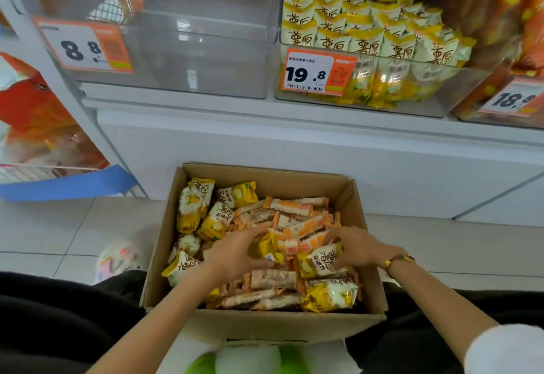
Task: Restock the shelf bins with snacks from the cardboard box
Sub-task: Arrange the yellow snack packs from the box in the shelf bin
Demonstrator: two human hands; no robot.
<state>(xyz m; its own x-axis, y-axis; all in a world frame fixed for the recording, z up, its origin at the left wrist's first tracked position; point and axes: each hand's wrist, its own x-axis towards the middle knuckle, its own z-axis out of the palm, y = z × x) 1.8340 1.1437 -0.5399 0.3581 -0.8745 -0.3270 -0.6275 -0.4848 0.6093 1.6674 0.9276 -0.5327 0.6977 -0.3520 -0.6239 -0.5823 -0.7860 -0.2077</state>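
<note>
- Cardboard box (164, 256) open on the tiled floor (59, 226), pushed up against the white shelf base (294, 150); flaps up, full of snack packs.
- Yellow-and-white chip packs (194, 206) piled mostly along the box's left wall and in its near right corner; orange-and-white wafer bars (297, 207) across the middle and toward the far right corner, more along the near edge.
- Left hand (235, 253) in the box centre, fingers curled round a yellow pack (266, 248), thumb under it.
- Right hand (353, 245) just right of centre, fingers curled down onto a yellow-and-white pack (322, 259) and gripping it; bracelet (397, 259) on that wrist.
- The two hands are near each other, wafer bars between them.
- Shelf above: clear bin (206, 58) at left with an 8.8 price tag (85, 47); nothing visible through its front.
- Middle bin (441, 102) packed with the same yellow-and-white chip packs, 19.8 tag (318, 72) on its front.
- Right bin (468, 114) holds orange packs, 18-something tag (515, 98), blurred.
- Red-orange packs (32, 114) on the rack at far left.
</note>
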